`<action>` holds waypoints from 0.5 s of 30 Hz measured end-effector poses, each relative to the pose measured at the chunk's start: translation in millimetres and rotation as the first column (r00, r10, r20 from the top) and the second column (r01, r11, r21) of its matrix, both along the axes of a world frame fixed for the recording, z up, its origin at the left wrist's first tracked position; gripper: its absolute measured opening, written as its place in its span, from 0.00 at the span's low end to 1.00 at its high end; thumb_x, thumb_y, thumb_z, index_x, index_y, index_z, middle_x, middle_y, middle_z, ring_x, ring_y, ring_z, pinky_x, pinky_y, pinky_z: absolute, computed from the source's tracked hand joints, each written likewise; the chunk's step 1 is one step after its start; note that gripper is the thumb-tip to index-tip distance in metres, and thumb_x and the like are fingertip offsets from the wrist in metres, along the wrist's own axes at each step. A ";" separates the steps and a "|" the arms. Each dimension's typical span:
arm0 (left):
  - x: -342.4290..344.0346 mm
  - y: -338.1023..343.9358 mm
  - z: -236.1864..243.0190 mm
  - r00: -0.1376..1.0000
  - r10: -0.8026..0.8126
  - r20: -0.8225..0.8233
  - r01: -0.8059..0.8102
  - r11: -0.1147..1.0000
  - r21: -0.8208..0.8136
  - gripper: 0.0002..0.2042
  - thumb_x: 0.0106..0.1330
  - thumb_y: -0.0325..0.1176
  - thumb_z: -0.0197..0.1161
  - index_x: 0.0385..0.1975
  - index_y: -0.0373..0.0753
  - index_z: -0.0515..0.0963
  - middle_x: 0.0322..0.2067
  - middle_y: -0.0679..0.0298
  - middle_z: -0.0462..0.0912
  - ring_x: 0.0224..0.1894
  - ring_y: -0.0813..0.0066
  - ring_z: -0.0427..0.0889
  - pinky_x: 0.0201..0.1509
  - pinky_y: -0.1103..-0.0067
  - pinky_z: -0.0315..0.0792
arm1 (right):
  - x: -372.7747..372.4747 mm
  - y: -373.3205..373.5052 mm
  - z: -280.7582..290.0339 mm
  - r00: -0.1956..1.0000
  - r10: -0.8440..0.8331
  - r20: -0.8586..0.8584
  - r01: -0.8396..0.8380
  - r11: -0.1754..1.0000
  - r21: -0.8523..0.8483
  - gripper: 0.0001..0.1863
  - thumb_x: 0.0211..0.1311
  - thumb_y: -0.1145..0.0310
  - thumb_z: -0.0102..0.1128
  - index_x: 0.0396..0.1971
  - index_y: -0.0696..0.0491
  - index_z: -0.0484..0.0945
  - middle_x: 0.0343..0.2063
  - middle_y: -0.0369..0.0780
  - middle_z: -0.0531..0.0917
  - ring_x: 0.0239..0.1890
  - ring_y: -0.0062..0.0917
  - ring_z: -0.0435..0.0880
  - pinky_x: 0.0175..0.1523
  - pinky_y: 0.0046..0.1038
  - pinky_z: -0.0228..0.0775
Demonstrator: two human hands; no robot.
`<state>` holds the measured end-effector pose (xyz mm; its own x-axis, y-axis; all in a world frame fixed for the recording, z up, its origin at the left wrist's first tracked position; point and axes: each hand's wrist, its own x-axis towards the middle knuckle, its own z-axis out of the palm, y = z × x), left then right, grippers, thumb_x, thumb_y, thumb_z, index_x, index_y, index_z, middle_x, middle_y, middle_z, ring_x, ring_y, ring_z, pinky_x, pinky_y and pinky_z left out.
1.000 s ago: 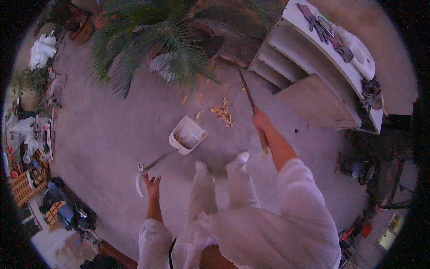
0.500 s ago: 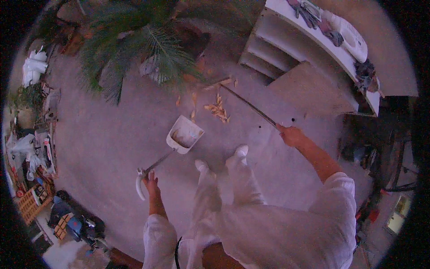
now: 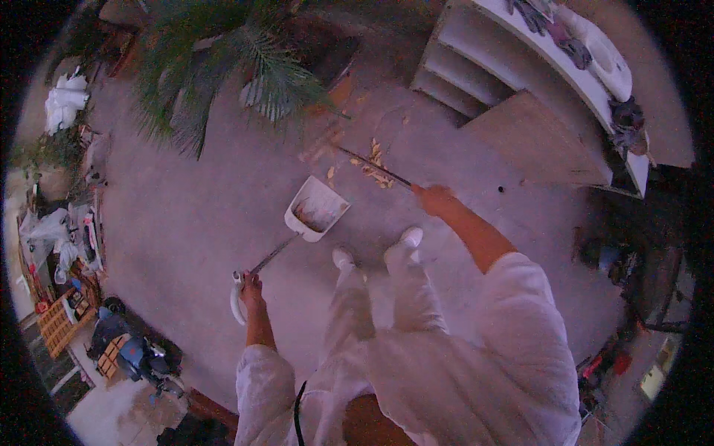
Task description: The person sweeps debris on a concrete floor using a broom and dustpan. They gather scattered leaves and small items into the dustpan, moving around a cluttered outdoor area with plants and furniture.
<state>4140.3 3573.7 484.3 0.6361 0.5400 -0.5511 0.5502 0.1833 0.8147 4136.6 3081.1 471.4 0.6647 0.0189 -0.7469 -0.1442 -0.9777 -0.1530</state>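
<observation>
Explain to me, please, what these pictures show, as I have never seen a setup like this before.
Gladly. There is no machine here: each grip is simply a bare hand. Every picture comes from a wide fisheye camera worn on the head and looking down, so straight edges bend.

The right grip is closed around the stick of a broom, whose head is blurred. The left grip is at the upper end of the handle of a white dustpan; how firmly it holds is hard to tell.

On the floor lie dry yellowish leaves, just beyond the dustpan. A green plant and a pale shelf unit stand farther out.
</observation>
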 end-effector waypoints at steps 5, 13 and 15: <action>7.4 2.2 -2.5 0.998 0.043 0.050 -0.042 0.999 -0.028 0.10 0.48 0.34 0.59 0.28 0.39 0.70 0.21 0.69 0.71 0.19 0.83 0.67 0.18 0.87 0.59 | -83.2 -72.2 65.4 0.996 -0.085 0.021 0.082 0.992 0.093 0.23 0.49 0.69 0.40 0.49 0.41 0.55 0.28 0.45 0.74 0.30 0.37 0.73 0.34 0.36 0.65; 9.1 -4.4 -1.6 0.989 -0.013 0.149 0.010 1.000 0.017 0.07 0.50 0.31 0.56 0.25 0.36 0.70 0.19 0.68 0.70 0.17 0.84 0.66 0.16 0.89 0.58 | -37.9 -70.2 13.3 0.947 -0.218 0.236 0.225 0.974 -0.003 0.23 0.50 0.67 0.39 0.50 0.47 0.55 0.27 0.47 0.74 0.29 0.38 0.73 0.36 0.34 0.64; 8.6 -5.3 -1.9 0.993 0.011 0.116 -0.014 1.000 0.028 0.07 0.50 0.32 0.56 0.24 0.36 0.70 0.19 0.68 0.70 0.17 0.84 0.66 0.16 0.89 0.58 | -1.6 -59.4 -18.8 0.931 -0.228 0.285 0.238 0.971 -0.001 0.24 0.48 0.69 0.39 0.49 0.54 0.54 0.28 0.49 0.73 0.30 0.38 0.73 0.36 0.35 0.64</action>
